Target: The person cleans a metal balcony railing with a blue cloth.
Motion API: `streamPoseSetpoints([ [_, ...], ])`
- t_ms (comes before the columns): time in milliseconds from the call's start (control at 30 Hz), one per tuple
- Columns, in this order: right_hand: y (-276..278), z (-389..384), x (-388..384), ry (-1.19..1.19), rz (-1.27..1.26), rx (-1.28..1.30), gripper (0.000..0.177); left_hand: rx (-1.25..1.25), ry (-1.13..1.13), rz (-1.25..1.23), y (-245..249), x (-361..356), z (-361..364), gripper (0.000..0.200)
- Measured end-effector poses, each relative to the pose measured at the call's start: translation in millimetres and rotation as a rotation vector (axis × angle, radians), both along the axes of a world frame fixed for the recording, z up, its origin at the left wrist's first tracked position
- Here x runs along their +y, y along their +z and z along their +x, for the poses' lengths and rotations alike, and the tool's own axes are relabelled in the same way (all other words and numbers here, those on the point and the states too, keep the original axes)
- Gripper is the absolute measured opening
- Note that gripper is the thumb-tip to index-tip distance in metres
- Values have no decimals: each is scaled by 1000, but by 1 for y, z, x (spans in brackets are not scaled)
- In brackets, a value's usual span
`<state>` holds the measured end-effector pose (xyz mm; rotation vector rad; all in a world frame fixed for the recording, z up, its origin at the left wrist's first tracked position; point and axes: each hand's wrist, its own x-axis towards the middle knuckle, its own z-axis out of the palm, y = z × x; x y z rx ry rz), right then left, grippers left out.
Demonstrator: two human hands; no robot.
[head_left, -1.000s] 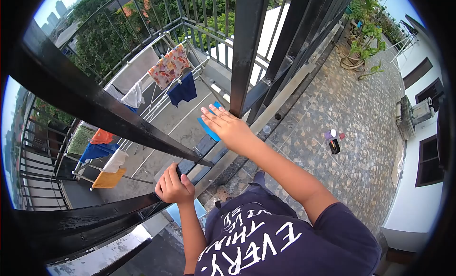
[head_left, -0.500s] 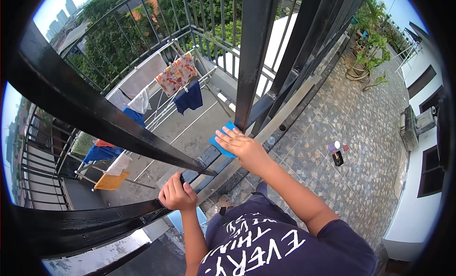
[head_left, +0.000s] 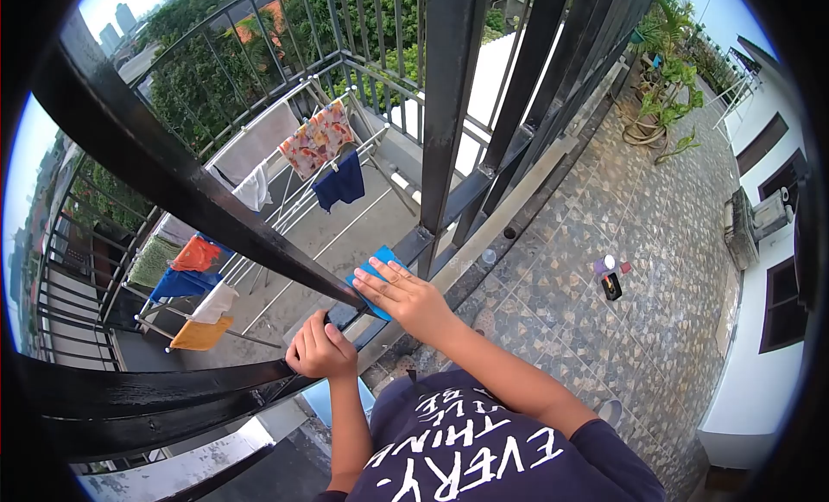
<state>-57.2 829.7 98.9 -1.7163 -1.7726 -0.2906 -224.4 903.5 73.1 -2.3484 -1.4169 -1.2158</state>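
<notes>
My right hand [head_left: 409, 303] lies over a blue sheet [head_left: 386, 255], fingers together, pressing it against the black metal railing's lower rail [head_left: 466, 196]. The sheet's upper edge shows beyond my fingertips; its material is hard to make out. Just to the left, my left hand [head_left: 321, 348] is wrapped round the same rail with its thumb on the near side. A slanting black upright [head_left: 216, 208] meets the rail between the two hands. Another black upright [head_left: 440, 130] rises to the right of the blue sheet.
Behind the railing stands a white drying rack [head_left: 302, 195] hung with laundry. A light-blue container [head_left: 324, 404] is below my left hand. On the stone-tiled floor [head_left: 579, 200] lie a black tray [head_left: 611, 286] and a white-lidded jar [head_left: 608, 264]. Potted plants [head_left: 665, 96] line the walkway.
My right hand has slid the blue sheet left and down along the rail, toward my left hand and the slanting upright. My left hand keeps its grip on the rail.
</notes>
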Motion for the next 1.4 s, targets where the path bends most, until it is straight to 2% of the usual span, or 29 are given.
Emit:
streamPoseSetpoints([
  [133,-4,48,8,-130,59,32,41,14,-19,7,3,1,-2,35],
  [233,-10,27,9,-230,116,66,39,22,-14,-8,2,-2,-4,35],
  [367,-18,-13,7,-89,149,94,39,20,-25,-12,4,-1,-3,36],
  [500,-14,34,4,-64,139,68,38,55,-60,7,6,-1,-5,36],
  [600,-18,53,2,-151,199,109,37,62,-49,14,3,1,-5,35],
  [700,-21,23,6,-307,233,138,33,63,-13,26,-1,0,-5,34],
  [800,-15,-22,0,-187,195,187,29,65,10,44,-2,2,-5,34],
  [900,-12,1,-1,-43,207,136,30,61,7,49,-2,1,-2,34],
  [1033,-14,15,23,-125,310,218,16,65,31,84,-5,3,-2,35],
  [1067,-12,15,30,-154,388,166,8,58,36,93,-6,3,-2,35],
  [1300,-13,0,17,-135,383,93,5,51,44,122,-7,5,0,35],
  [1400,-2,6,41,-114,402,42,15,55,41,116,-8,3,-2,34],
])
